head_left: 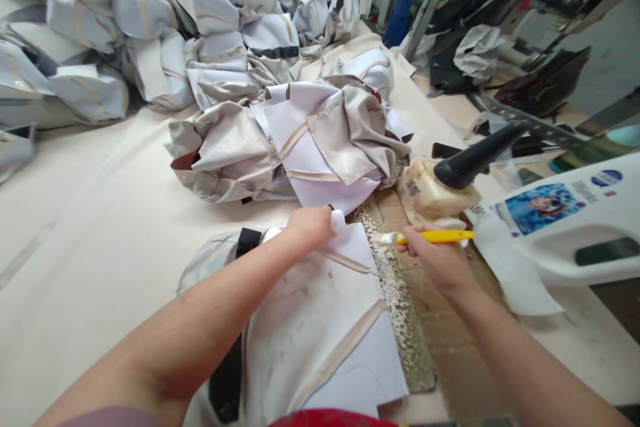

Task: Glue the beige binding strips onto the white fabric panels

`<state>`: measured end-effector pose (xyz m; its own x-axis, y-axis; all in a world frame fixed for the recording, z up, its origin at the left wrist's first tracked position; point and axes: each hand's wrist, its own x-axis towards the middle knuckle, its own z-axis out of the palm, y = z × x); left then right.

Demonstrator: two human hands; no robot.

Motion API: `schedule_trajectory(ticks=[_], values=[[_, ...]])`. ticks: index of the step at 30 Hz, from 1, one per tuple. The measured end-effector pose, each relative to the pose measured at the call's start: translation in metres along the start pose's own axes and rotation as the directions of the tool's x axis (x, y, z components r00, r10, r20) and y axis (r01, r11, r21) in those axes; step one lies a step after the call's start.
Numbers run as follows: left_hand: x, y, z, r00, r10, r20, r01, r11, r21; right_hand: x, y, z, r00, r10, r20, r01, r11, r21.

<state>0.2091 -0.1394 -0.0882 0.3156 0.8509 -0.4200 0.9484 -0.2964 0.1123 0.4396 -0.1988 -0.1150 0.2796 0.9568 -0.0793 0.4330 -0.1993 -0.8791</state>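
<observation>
The white panel (320,300) lies before me on the bench (90,233), its 3 o'clock edge along a crusted strip (400,307). My left hand (311,227) pinches the panel's 12 o'clock end between its fingers; my right hand (437,260) has its fingers closed around a yellow brush (445,236), bristles over the strip, near that end. I'd judge this panel partway through: tan bands (350,340) are on it, but whether its edge is coated I can't tell. A similar bundle (235,153) sits at 12 o'clock, more pieces (210,13) heaped at 11; which are finished doesn't show. A stained container (430,190) stands at 1 o'clock.
</observation>
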Motion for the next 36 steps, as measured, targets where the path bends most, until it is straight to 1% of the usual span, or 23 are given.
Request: schedule_trajectory(ticks=[2,3,5,8,10,12,14,18,20,21,23,26,28,30,33,36], values=[[0.000,-0.002,0.002,1.000,0.005,-0.010,-0.005,1.000,-0.009,0.009,-0.008,0.030,1.000,0.005,0.027,-0.005,1.000,-0.001],[0.001,-0.003,0.003,1.000,0.008,-0.015,-0.008,1.000,-0.013,0.012,-0.009,0.040,0.999,0.010,0.032,-0.009,1.000,-0.010],[0.002,-0.005,0.005,1.000,0.010,-0.025,-0.010,1.000,-0.023,0.013,-0.008,0.049,0.999,0.010,0.034,-0.009,0.999,-0.047],[0.003,-0.007,0.007,0.999,0.011,-0.035,-0.013,0.999,-0.043,0.000,-0.003,0.043,0.995,0.038,0.088,-0.031,0.996,-0.085],[0.004,-0.009,0.007,0.999,0.013,-0.034,-0.015,0.998,-0.058,-0.012,-0.002,0.034,0.987,0.092,0.128,-0.080,0.992,-0.096],[0.004,-0.010,0.007,0.999,0.015,-0.034,-0.017,0.997,-0.071,-0.015,-0.003,0.030,0.978,0.139,0.154,-0.122,0.986,-0.114],[0.003,-0.011,0.007,0.999,0.015,-0.036,-0.017,0.997,-0.078,-0.005,-0.006,0.033,0.984,0.128,0.128,-0.114,0.987,-0.115],[0.002,-0.011,0.008,0.999,0.017,-0.045,-0.021,0.997,-0.076,0.032,-0.014,0.054,0.999,0.043,0.008,-0.043,0.997,-0.057],[0.002,-0.011,0.008,0.999,0.021,-0.047,-0.024,0.997,-0.073,0.036,-0.014,0.061,0.999,0.034,-0.004,-0.035,0.998,-0.051],[0.002,-0.012,0.007,0.999,0.021,-0.047,-0.025,0.997,-0.072,0.032,-0.012,0.060,0.999,0.034,0.002,-0.034,0.998,-0.057],[0.001,-0.012,0.006,0.999,0.022,-0.046,-0.026,0.997,-0.074,0.011,-0.007,0.052,0.999,0.039,0.033,-0.036,0.996,-0.085],[0.000,-0.012,0.005,0.999,0.019,-0.049,-0.023,0.997,-0.078,-0.029,-0.002,0.030,0.990,0.030,0.135,-0.005,0.983,-0.181],[0.000,-0.012,0.004,0.999,0.014,-0.049,-0.018,0.997,-0.081,-0.046,-0.003,0.019,0.980,0.014,0.197,0.038,0.966,-0.257],[0.000,-0.012,0.004,0.999,0.011,-0.047,-0.015,0.997,-0.081,-0.049,-0.007,0.014,0.979,-0.016,0.201,0.074,0.956,-0.283],[0.002,-0.013,0.006,0.999,0.007,-0.047,-0.010,0.997,-0.076,-0.042,-0.013,0.018,0.980,-0.068,0.189,0.112,0.966,-0.232],[0.003,-0.013,0.008,0.998,0.002,-0.055,-0.006,0.998,-0.070,-0.042,-0.011,0.017,0.972,-0.039,0.230,0.089,0.973,-0.211]])
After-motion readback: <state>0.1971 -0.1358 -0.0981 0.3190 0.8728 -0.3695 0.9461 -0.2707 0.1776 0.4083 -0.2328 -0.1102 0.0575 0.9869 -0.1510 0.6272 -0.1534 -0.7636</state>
